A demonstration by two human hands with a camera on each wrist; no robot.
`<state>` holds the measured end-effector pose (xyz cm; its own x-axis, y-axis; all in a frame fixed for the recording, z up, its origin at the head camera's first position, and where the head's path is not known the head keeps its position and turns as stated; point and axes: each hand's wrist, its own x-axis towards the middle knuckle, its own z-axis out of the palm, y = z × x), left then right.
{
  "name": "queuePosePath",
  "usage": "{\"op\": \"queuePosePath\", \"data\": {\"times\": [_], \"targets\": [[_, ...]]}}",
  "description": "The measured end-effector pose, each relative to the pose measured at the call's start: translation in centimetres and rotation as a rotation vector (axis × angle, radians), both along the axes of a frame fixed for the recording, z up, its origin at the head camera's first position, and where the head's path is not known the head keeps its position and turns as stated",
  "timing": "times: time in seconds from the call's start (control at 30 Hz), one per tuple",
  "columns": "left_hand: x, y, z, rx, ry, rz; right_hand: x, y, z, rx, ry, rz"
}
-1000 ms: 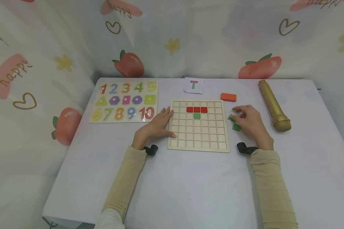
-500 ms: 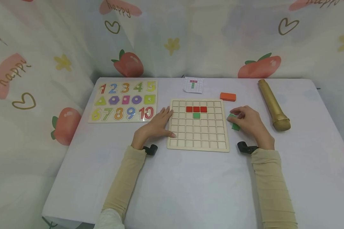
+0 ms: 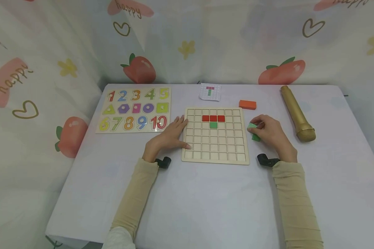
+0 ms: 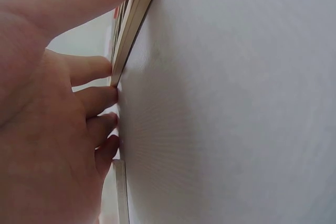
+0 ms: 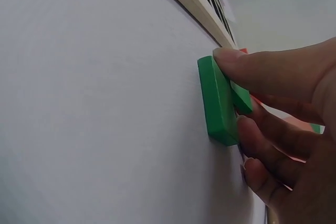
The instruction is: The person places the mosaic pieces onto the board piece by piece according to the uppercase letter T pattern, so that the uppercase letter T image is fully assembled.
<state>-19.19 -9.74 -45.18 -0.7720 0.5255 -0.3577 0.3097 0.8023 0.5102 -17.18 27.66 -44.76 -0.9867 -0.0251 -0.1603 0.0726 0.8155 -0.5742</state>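
Observation:
A square wooden grid board (image 3: 214, 145) lies mid-table, with three red tiles (image 3: 213, 118) in a row and a green tile (image 3: 213, 125) under the middle one. My left hand (image 3: 169, 137) rests at its left edge, fingers spread and thumb on the lower left corner. Right of the board, my right hand (image 3: 269, 132) pinches a green tile (image 5: 241, 97) between thumb and fingers. A second green tile (image 5: 216, 100) sits right by it in the right wrist view, on the table under the thumb. The fingers partly hide both.
An orange block (image 3: 247, 104) lies off the board's upper right corner. A paper card (image 3: 210, 92) with a T pattern lies behind the board. A number-and-shape puzzle board (image 3: 133, 118) is at the left, and a gold microphone (image 3: 299, 116) at the right.
The green tile at my right fingertips has turned its flat face upward, close to the second green tile. My left hand stays on the board, and the tiles in the grid have not moved.

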Motion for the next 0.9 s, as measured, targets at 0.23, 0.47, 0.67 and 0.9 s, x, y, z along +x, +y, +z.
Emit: {"op": "queuePosePath", "data": {"times": [0.23,0.47,0.67,0.9], "targets": [[0.05,0.07,0.00,0.012,-0.011,0.019,0.05,-0.08,-0.02,0.006,0.015,-0.003],[0.18,0.04,-0.12,0.026,-0.011,0.026,0.04,-0.24,-0.16,0.013,0.023,0.004],[0.26,0.08,0.04,0.030,-0.009,0.027,0.11,-0.22,-0.26,0.018,0.051,-0.009],[0.19,0.08,-0.02,0.032,-0.013,0.032,0.32,-0.57,0.32,-0.017,0.081,-0.004]]}}
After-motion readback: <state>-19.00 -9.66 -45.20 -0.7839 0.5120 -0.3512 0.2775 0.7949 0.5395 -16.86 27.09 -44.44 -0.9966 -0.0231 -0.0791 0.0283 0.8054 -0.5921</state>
